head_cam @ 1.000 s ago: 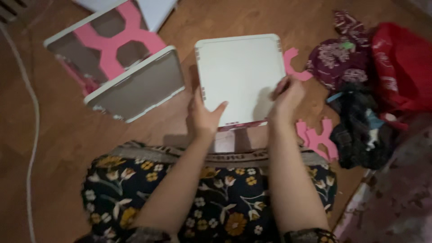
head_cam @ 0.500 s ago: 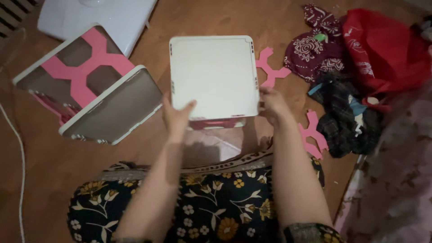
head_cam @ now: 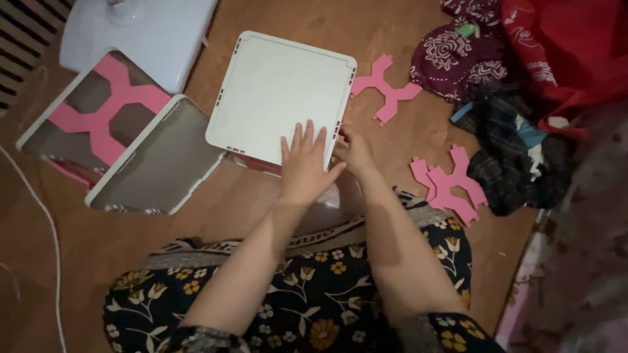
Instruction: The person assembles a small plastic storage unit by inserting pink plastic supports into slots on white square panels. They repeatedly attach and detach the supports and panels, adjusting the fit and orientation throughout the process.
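Observation:
A white square plastic panel (head_cam: 275,88) lies on top of a pink-edged piece on the wooden floor in front of me. My left hand (head_cam: 304,163) presses flat on the panel's near right part, fingers spread. My right hand (head_cam: 353,150) grips the panel's near right corner edge. A pink X-shaped connector (head_cam: 383,88) lies just right of the panel. Two more pink connectors (head_cam: 448,183) are stacked on the floor to my right.
An assembled cube of translucent panels with a pink X-shaped brace (head_cam: 124,131) stands at left. A white object (head_cam: 144,33) sits behind it. A pile of clothes (head_cam: 504,98) and a red bag (head_cam: 575,52) lie at right. A white cord (head_cam: 46,229) runs along the left.
The panel has shifted left and tilted. My left hand moved from the panel's left edge onto its top near the right corner. My right hand slid along to that corner.

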